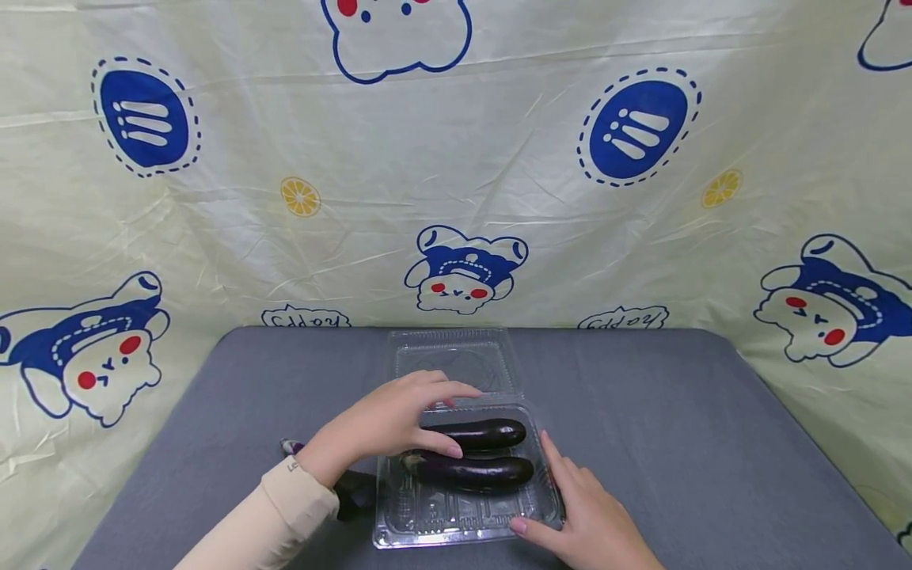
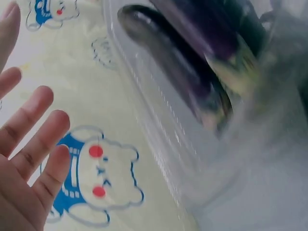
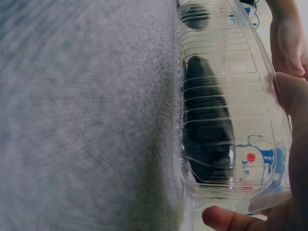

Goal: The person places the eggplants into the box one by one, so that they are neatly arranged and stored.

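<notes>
Two dark purple eggplants lie side by side in a clear plastic container in the head view: the far eggplant (image 1: 492,433) and the near eggplant (image 1: 477,473). My left hand (image 1: 395,416) hovers over their left ends with fingers spread, hiding part of the far one. Loosely extended fingers (image 2: 36,130) show in the left wrist view. My right hand (image 1: 594,511) holds the container (image 1: 456,532) at its near right corner, thumb on the front rim and fingers along the right side. Partly covered by my left wrist, another eggplant (image 1: 356,495) lies left of the container.
The container's lid (image 1: 456,360) is folded back flat behind it. A grey cloth (image 1: 663,412) covers the table. Behind the table's far edge hangs a cream curtain (image 1: 356,261) with cartoon prints.
</notes>
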The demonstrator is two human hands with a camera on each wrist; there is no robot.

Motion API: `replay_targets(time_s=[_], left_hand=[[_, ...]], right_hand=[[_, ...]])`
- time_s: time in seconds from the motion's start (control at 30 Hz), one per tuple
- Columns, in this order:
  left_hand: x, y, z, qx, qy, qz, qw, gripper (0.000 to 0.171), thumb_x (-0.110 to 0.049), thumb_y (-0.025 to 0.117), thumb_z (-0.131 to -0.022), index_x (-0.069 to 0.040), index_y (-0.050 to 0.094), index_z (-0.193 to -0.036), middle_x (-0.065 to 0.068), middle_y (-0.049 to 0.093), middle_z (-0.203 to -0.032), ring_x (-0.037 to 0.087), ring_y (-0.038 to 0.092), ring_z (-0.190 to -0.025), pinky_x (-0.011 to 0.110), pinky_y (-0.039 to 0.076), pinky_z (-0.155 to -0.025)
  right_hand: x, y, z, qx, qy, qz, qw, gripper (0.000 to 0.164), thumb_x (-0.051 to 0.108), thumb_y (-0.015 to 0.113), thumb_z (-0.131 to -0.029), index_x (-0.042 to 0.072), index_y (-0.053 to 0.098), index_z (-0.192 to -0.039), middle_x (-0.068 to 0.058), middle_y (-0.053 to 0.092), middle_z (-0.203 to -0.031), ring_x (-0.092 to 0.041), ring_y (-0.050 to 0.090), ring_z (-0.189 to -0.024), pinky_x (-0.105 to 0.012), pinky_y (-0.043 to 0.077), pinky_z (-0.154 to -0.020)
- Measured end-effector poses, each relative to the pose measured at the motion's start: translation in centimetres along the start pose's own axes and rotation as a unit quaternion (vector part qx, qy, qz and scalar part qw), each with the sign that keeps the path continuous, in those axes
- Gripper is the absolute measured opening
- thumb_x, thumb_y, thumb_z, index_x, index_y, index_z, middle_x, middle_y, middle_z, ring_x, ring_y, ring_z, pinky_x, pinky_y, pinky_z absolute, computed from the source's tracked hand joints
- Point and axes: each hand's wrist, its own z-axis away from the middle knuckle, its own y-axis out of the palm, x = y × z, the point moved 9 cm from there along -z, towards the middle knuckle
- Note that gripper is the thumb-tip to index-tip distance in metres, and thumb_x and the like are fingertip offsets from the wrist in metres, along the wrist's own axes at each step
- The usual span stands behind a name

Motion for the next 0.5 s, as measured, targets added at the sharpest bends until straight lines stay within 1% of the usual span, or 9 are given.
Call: replay_targets(time_s=[0.17, 0.27, 0.4, 0.5], left_hand=[[1.5, -2.2, 2.3, -0.057, -0.021, -0.005, 0.9981, 0.071, -0.046, 0.077, -0.081, -0.031, 0.05, -0.145, -0.006, 0.063, -0.119, 0.013, 0.058, -0.111, 0.04, 0.051, -0.093], [2.6, -3.3, 3.6, -0.087, -0.033, -0.006, 0.9956, 0.071, -0.046, 0.078, -0.08, -0.029, 0.051, -0.144, -0.007, 0.062, -0.118, 0.014, 0.058, -0.111, 0.041, 0.05, -0.093], [4.0, -3.9, 5.2, -0.112, -0.05, 0.006, 0.9924, 0.071, -0.044, 0.08, -0.079, -0.027, 0.052, -0.142, -0.007, 0.062, -0.117, 0.017, 0.058, -0.113, 0.043, 0.05, -0.093], [4.9, -3.9, 6.2, -0.121, -0.06, 0.012, 0.9908, 0.071, -0.043, 0.081, -0.078, -0.028, 0.053, -0.142, -0.007, 0.062, -0.118, 0.016, 0.058, -0.114, 0.044, 0.049, -0.094]], right_hand=[[0.3, -0.2, 0.1, -0.013, -0.014, -0.006, 1.0, 0.117, 0.078, 0.065, -0.074, 0.02, 0.012, -0.161, -0.018, 0.046, -0.15, -0.04, 0.05, -0.13, -0.067, 0.047, -0.088], [0.4, -0.3, 0.2, -0.016, -0.021, -0.01, 1.0, 0.117, 0.077, 0.066, -0.074, 0.02, 0.011, -0.161, -0.017, 0.046, -0.15, -0.04, 0.049, -0.132, -0.066, 0.047, -0.088], [0.3, -0.3, 0.3, -0.014, -0.016, -0.008, 1.0, 0.117, 0.078, 0.065, -0.074, 0.022, 0.011, -0.161, -0.017, 0.045, -0.151, -0.039, 0.048, -0.132, -0.066, 0.047, -0.088], [0.3, -0.2, 0.3, -0.013, -0.014, -0.008, 1.0, 0.117, 0.078, 0.065, -0.074, 0.023, 0.01, -0.161, -0.017, 0.044, -0.152, -0.04, 0.048, -0.133, -0.067, 0.047, -0.087]])
